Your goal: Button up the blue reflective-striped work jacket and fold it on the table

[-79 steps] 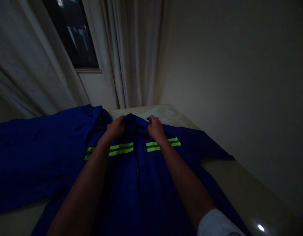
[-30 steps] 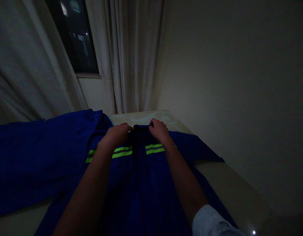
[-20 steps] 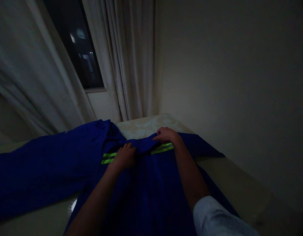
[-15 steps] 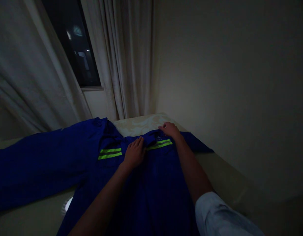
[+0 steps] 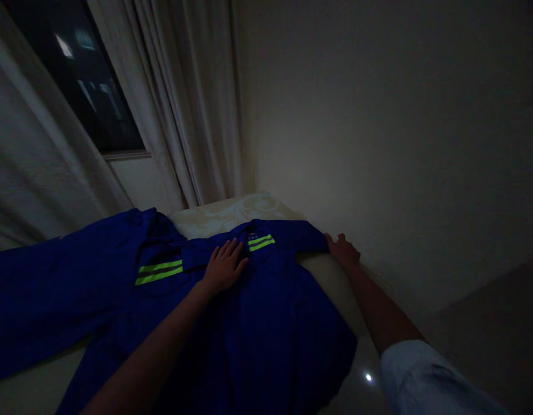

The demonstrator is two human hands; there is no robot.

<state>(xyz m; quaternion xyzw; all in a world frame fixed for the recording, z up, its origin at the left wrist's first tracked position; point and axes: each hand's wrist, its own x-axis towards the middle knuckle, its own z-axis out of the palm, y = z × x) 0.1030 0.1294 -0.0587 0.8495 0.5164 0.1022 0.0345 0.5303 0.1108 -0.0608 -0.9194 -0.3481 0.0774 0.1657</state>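
Note:
A dark blue work jacket with bright green-yellow chest stripes lies spread over a pale patterned surface. My left hand rests flat on its upper front, between the two striped patches, fingers spread. At the far right, my right hand pinches the end of the jacket's short-looking right sleeve. The other sleeve stretches out to the left edge of the view. Dim light hides the finer folds.
The pale bedding or cover shows behind the collar. Beyond it hang grey curtains beside a dark window. A plain wall rises on the right, and a small bright light spot shows on the floor below.
My right hand has moved right from the collar area to the sleeve end, and the right sleeve now lies out further. My left hand's fingers have spread flat. The view has turned right.

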